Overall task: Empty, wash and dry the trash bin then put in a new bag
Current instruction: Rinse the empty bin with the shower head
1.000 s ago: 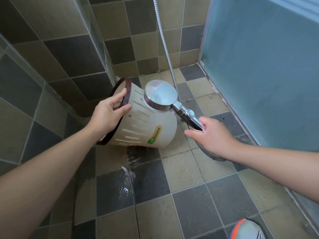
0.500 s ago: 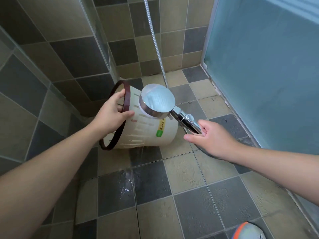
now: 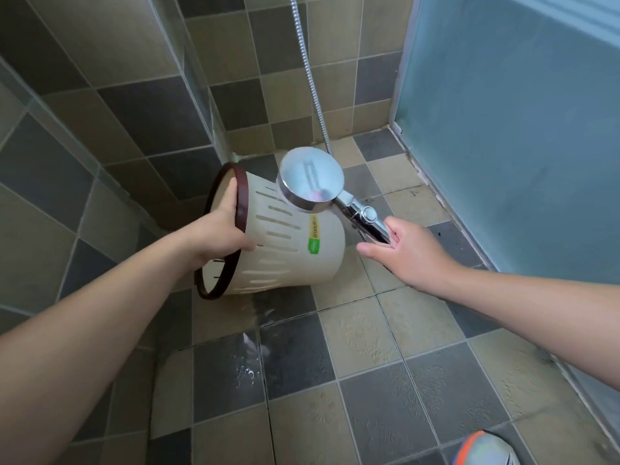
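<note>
a: where does the view sit?

b: there is one view only, from the person's head, so no second view shares anything with it. it looks forward and steeply down into the corner where the tiled floor (image 3: 365, 333) meets the tiled walls (image 3: 110, 105).

a: how near?

b: at arm's reach. both forearms run in from the bottom corners, and the hands, left (image 3: 219, 234) and right (image 3: 407, 251), sit mid-frame. the wide lens bends the tile lines, and a frosted panel (image 3: 510, 112) fills the upper right.

Cream, brown-rimmed trash bin (image 3: 288, 250)
</note>
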